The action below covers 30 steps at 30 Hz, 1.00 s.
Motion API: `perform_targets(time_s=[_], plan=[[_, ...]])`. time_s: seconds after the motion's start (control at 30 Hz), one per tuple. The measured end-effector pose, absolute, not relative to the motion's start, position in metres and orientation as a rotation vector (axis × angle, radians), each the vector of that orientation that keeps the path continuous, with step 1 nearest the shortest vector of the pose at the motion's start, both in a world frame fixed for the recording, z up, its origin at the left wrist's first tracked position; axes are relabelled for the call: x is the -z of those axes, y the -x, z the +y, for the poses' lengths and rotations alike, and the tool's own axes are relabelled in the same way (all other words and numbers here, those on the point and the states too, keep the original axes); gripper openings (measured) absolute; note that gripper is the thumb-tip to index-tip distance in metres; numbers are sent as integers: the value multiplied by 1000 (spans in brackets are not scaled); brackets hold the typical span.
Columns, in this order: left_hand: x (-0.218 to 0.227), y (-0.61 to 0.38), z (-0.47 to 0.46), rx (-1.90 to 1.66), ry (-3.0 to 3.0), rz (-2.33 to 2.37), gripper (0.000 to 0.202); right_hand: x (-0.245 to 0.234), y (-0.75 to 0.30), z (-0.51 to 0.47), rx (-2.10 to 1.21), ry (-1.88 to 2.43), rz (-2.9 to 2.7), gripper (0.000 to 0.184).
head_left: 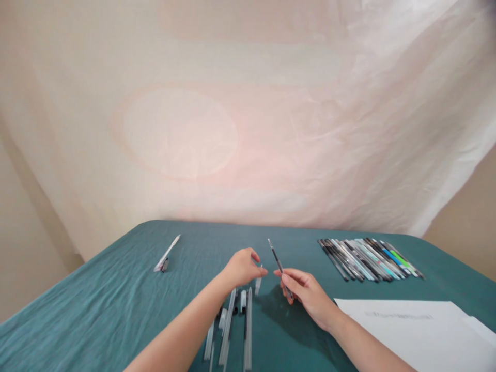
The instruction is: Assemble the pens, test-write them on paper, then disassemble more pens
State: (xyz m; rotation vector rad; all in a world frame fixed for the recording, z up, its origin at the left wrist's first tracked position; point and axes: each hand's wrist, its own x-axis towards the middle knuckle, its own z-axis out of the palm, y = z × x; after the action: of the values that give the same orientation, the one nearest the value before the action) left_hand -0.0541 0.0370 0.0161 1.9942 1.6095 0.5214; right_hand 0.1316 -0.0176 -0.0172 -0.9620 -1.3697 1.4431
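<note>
My right hand (pixel 300 289) is closed around a slim dark pen refill (pixel 275 254), held tilted with its pale end pointing up and away. My left hand (pixel 244 267) is raised just to the left of it, thumb and fingertips bent toward each other. Below those fingertips is a small translucent piece (pixel 258 285) that looks like a pen cap; it is blurred, and its contact with the fingers is hard to make out. Under and beside my left forearm lie several clear pen barrels (pixel 248 330) and caps (pixel 243 299), partly hidden by the arm.
A neat row of pens (pixel 368 258) lies at the right on the green tablecloth (pixel 116 289). White paper sheets (pixel 411 330) are at the front right. A white pen (pixel 168 253) with a small dark piece rests far left. A pale cloth (pixel 248 129) hangs behind.
</note>
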Motion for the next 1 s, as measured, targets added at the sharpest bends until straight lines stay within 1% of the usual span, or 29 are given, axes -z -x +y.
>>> perform_targets(time_s=[0.07, 0.17, 0.23, 0.3, 0.5, 1.0], plan=[[-22, 55, 42, -799, -1779, 1409, 39, 15, -131, -18, -1436, 974, -1370, 41], [-34, 59, 48, -1197, -1418, 1171, 38, 13, -130, -19, -1441, 987, -1381, 42], [-41, 64, 52, -1367, -1267, 1112, 36, 13, -130, -20, -1436, 997, -1401, 42], [-45, 69, 54, -1457, -1163, 1062, 35, 14, -130, -20, -1430, 1009, -1410, 42], [-49, 67, 50, -1453, -1088, 958, 33, 19, -130, -18, -1443, 995, -1429, 40], [-52, 58, 43, -1463, -1124, 1001, 35, 17, -130, -18, -1427, 1007, -1448, 41]])
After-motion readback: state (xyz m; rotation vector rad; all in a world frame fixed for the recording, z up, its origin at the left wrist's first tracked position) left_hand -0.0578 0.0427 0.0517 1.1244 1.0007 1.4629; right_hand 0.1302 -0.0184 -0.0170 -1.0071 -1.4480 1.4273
